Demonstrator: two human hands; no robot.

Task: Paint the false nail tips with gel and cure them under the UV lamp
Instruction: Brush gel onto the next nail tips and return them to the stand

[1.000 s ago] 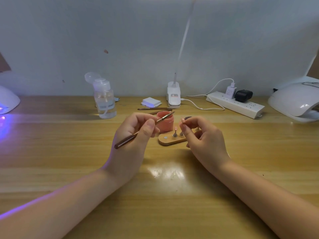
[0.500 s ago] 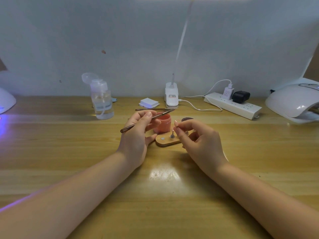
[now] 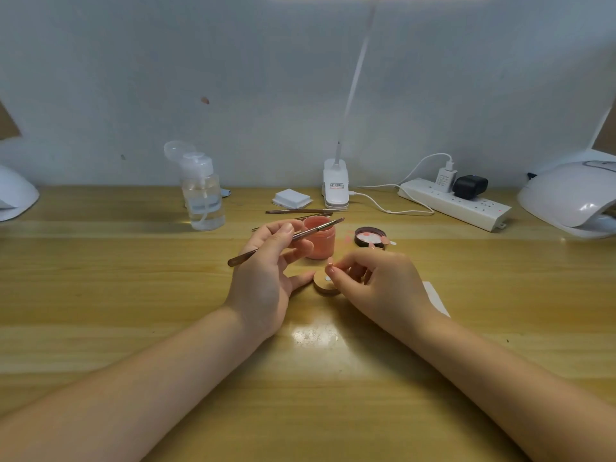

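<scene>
Wooden nail stand [image 3: 325,283] sits at table centre, mostly covered by the right hand [image 3: 376,281]; only its near-left end with one metal disc shows. No nail tip can be made out on it from this view. Open pink gel pot [image 3: 319,237] stands just behind the stand, its lid [image 3: 369,236] lying beside it to the right, with what look like loose tips at the lid's edge.

Step in hand, as judged: painting stage, between loading the brush and applying gel. Right hand appears to be seating or picking something small at the stand. Next move calls for a steady tip and the brush head brought down onto it.

Left hand [image 3: 270,261] pinches the brush [image 3: 286,237] between thumb and curled fingers, bristle end over the pot rim, little finger touching the stand. Right hand's fingers are curled, thumb and forefinger pinched together above the stand; whether they hold anything is too small to tell.

UV lamp [image 3: 573,198] waits far right, well apart; curing not yet begun.
</scene>
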